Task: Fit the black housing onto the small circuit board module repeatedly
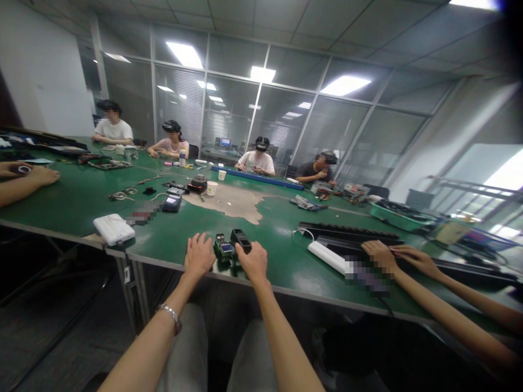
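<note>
On the green table's near edge, my left hand (199, 254) lies palm down with its fingers stretched out, holding nothing. Just right of it sits a small green circuit board (224, 247) with a bluish display, close to the thumb side. My right hand (254, 260) grips the lower end of a black handheld device (240, 238), long and narrow with a dark face. Its thumb lies on the near end of that device; the other fingers are partly hidden. Board and device are side by side between my hands.
A white power bank (114, 229) lies left on the green table (281, 250). A white bar (327, 257) and a co-worker's hands (382, 258) are right. Another person's hands (38, 175) are far left. Paper cups (211, 188) stand ahead; several people sit opposite.
</note>
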Tool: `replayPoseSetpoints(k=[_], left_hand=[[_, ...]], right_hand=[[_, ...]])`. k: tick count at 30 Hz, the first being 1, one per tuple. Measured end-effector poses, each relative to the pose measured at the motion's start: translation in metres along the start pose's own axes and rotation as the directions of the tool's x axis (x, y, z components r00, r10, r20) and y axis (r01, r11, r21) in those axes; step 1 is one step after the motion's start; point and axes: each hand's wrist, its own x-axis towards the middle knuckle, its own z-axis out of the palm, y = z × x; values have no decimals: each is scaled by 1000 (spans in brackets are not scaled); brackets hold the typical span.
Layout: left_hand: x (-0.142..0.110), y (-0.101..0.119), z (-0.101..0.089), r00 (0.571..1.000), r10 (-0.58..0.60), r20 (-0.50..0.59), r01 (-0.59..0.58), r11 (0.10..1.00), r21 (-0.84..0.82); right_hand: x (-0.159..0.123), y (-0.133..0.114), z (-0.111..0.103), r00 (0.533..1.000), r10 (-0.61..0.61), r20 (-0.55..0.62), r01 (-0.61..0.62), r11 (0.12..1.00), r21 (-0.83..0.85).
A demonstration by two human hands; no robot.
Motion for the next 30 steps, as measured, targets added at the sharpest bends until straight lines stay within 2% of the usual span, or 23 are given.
replayPoseSetpoints(k=[7,12,15,18,23,30], left_hand=[[0,1,1,1000,-7,0,7,1000,-1],[1,0,1,1000,-3,1,3,1000,0],[1,0,2,1000,-2,-2,2,1000,4],[1,0,3,1000,-7,-3,7,1000,7],[0,1,3,1000,-12,-7,13,1000,2],[0,0,2,1000,-12,-16,12,1000,-11]], right_hand=[[-16,12,13,1000,-6,-25,5,1000,-19],[-26,17,17,995,-71,-75,71,997,-7],[-24,15,15,997,-39,-73,41,999,25],[-16,8,10,997,-21,-73,25,998,51],[-4,-14,-3,994,-61,-91,69,994,90],[-10,-47,-6,994,-89,-57,96,987,126]])
